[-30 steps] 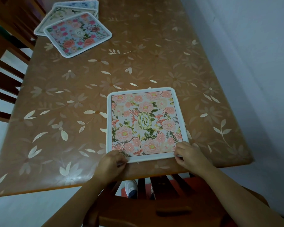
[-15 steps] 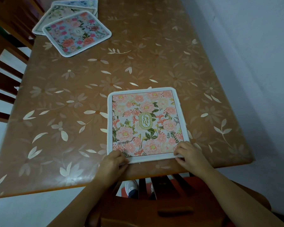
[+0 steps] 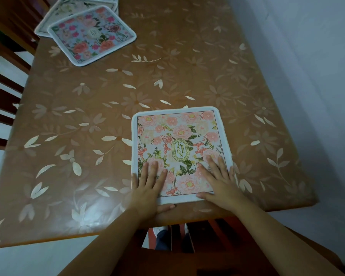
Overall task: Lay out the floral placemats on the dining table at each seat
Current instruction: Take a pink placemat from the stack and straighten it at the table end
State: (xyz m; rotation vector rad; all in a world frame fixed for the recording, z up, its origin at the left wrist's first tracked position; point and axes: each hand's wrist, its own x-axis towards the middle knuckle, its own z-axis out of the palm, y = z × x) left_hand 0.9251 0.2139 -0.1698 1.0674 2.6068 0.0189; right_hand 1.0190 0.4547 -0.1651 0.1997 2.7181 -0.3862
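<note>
My left hand and my right hand both lie flat on the pink placemat, fingers straight and a little spread, gripping nothing, only pressing down on its near half. My left hand covers the near left corner, with the thumb off the mat on the table just past the near edge. My right hand covers the near right part, with its thumb along the white border at the near edge.

The mat lies flat in front of me, close to the table's near edge and toward its right side. It has a white border, a thin red frame line and pink flowers with green leaves. In the middle a green oval emblem holds the word "GARDEN", set in 2 columns of letters.

At the far left corner of the table, well apart from this one, 3 more placemats lie in a loose overlapping pile. The top one, the blue placemat, has red and pink flowers and a pale emblem whose writing is too blurred to read.

The table cover is brown with pale flower and leaf prints. A wooden chair stands just below my arms.
</note>
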